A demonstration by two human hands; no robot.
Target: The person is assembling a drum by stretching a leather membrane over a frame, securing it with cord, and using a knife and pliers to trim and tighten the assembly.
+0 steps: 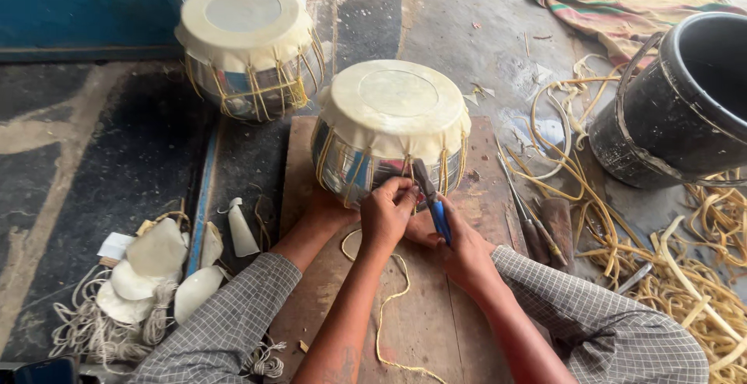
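Left hand (387, 211): clenched on the straw-coloured lacing at the near side of the drum, fingers curled.
Right hand (455, 238): grasping blue-handled pliers (433, 194), their nose up against the lacing.
Drum (389, 126): shiny metal bowl under a pale skin, on the wooden board (436, 314), at 12 o'clock from both hands.
Cord (387, 298): trails toward 6 o'clock across the board.
Second drum (247, 45): at 10 o'clock, on the floor.
Black bucket (685, 104): at 2 o'clock.
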